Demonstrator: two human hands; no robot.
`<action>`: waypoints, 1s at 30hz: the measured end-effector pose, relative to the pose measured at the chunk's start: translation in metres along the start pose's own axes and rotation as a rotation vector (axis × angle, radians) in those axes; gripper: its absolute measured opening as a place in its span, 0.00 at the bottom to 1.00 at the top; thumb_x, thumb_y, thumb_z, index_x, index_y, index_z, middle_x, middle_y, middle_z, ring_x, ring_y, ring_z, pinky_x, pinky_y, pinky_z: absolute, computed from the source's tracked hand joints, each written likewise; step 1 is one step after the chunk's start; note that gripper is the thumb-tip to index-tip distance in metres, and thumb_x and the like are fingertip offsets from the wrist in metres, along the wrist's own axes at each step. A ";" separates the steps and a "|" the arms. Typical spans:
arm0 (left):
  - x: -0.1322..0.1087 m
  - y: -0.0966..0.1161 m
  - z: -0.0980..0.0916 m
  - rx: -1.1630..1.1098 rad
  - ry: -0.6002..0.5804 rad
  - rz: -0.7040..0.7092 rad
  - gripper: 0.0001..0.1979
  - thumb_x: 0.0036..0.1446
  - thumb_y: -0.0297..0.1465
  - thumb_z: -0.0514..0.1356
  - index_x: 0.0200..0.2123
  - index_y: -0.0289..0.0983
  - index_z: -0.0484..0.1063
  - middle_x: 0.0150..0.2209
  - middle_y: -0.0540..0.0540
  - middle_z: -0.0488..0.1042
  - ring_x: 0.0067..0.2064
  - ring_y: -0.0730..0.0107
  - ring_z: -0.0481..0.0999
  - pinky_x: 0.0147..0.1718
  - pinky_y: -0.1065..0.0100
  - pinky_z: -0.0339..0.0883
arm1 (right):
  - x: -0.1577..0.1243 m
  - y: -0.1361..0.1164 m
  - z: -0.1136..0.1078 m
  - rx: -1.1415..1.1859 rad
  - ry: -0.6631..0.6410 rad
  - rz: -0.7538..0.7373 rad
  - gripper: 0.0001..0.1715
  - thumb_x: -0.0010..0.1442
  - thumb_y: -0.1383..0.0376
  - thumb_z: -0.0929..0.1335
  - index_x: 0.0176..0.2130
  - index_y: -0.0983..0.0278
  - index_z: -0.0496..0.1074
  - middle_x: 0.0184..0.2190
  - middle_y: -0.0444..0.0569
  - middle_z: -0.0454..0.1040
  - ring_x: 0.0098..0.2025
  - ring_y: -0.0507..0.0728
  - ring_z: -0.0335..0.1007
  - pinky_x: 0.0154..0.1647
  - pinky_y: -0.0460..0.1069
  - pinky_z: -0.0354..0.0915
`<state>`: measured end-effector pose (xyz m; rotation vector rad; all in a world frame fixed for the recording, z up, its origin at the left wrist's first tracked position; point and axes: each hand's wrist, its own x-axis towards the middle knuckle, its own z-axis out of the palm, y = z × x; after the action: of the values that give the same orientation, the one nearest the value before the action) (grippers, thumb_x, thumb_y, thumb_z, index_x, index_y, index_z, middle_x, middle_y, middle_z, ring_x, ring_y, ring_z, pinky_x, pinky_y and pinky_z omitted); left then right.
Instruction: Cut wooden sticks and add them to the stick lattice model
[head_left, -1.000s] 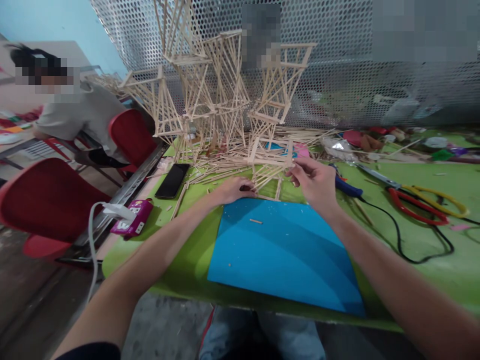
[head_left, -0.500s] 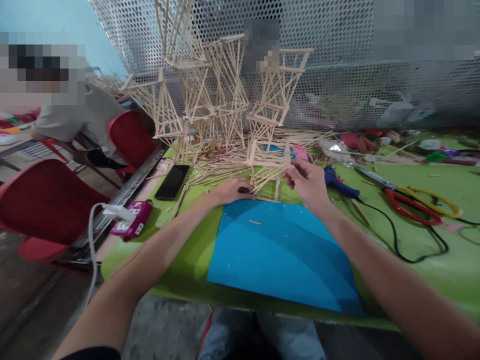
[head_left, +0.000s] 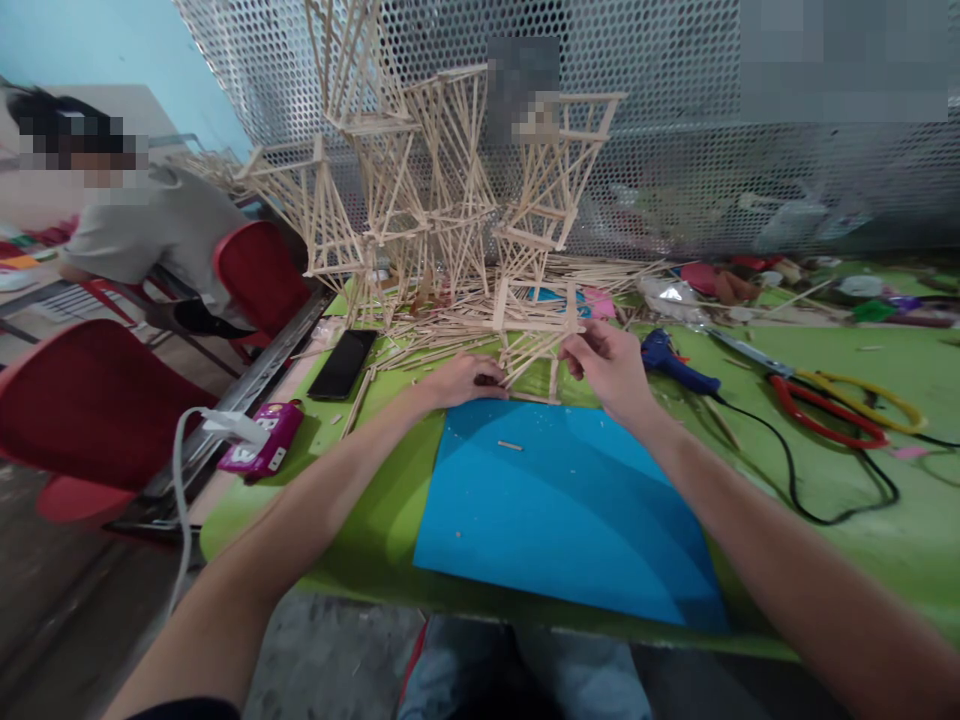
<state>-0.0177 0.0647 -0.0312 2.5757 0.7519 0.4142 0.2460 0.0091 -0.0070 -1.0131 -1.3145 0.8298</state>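
Head view: 2 hands on 1 small stick frame (head_left: 534,330) at the far edge of 1 blue sheet (head_left: 562,500). Left hand (head_left: 465,380) lies flat, fingers together, pinning the frame's base sticks to the counter (head_left: 862,520). Right hand (head_left: 609,362) pinches the frame's right corner. 1 glue gun (head_left: 667,362) just right of it; sheet open toward the body.

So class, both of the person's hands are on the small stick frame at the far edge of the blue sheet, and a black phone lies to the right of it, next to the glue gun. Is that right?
Not quite. In the head view the black phone lies to the left of the stick frame, beside the pink device, not by the glue gun. The rest holds: the left hand and right hand are both on the frame at the far edge of the blue sheet.
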 end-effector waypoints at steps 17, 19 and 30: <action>-0.003 -0.010 -0.006 0.045 0.069 -0.059 0.10 0.71 0.36 0.65 0.48 0.41 0.86 0.49 0.45 0.86 0.47 0.64 0.84 0.47 0.67 0.71 | 0.001 0.002 -0.011 -0.020 0.071 -0.059 0.14 0.60 0.54 0.77 0.35 0.62 0.78 0.24 0.43 0.75 0.20 0.48 0.63 0.19 0.46 0.59; -0.005 -0.011 -0.006 0.052 0.157 -0.054 0.10 0.70 0.37 0.66 0.46 0.40 0.87 0.46 0.44 0.87 0.45 0.63 0.84 0.47 0.65 0.72 | 0.001 0.001 -0.012 -0.005 0.092 -0.061 0.13 0.61 0.55 0.77 0.35 0.61 0.77 0.25 0.43 0.75 0.21 0.48 0.64 0.20 0.46 0.61; -0.004 -0.011 -0.004 0.081 0.230 -0.230 0.13 0.68 0.37 0.67 0.49 0.37 0.86 0.51 0.41 0.86 0.45 0.62 0.84 0.51 0.60 0.77 | -0.010 -0.012 -0.013 0.074 0.054 -0.136 0.11 0.65 0.59 0.73 0.33 0.58 0.70 0.28 0.42 0.75 0.23 0.51 0.68 0.22 0.48 0.65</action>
<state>-0.0280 0.0723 -0.0337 2.5028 1.1540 0.6241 0.2575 -0.0059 0.0008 -0.8723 -1.2830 0.7375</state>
